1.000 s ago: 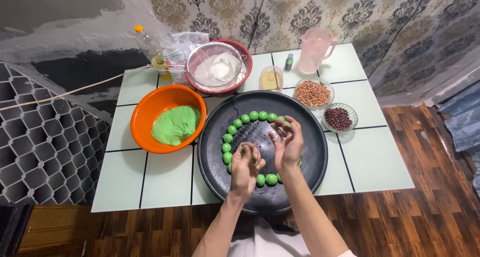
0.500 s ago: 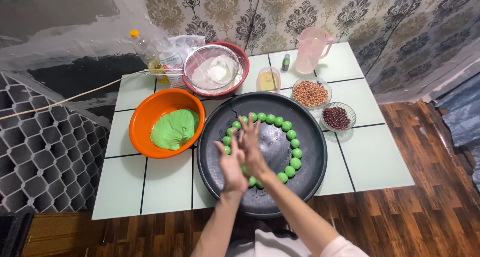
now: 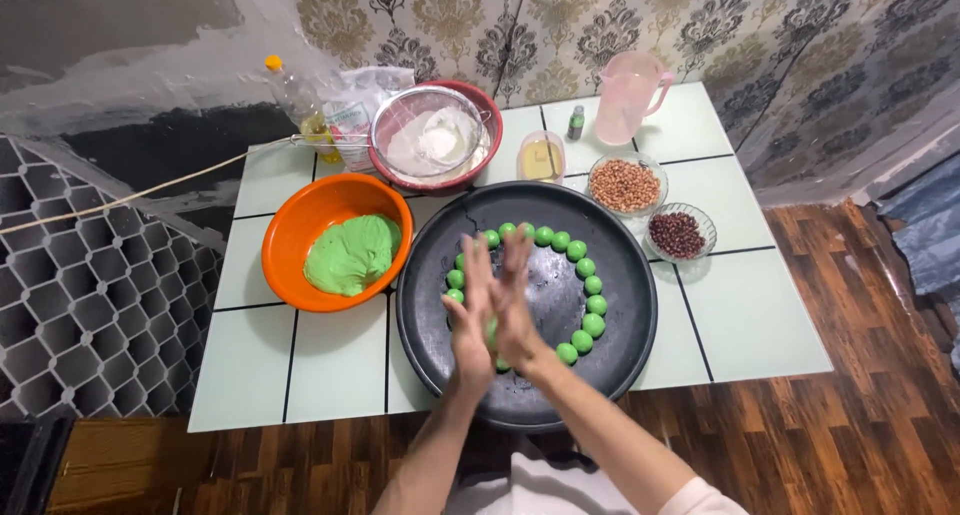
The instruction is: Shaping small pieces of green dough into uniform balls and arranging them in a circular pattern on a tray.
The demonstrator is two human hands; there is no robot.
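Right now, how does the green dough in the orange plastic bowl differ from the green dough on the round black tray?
The green dough in the orange plastic bowl is one flattened lump; the dough on the round black tray is many small green balls. The lump sits to one side of its bowl; the balls form a ring. The left hand and right hand press together over the tray, away from the bowl. Both doughs share the same green.

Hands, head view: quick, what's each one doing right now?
Left hand: open, fingers straight, palm pressed against the right over the black tray.
Right hand: open, flat against the left; a bit of green dough shows between the palms.
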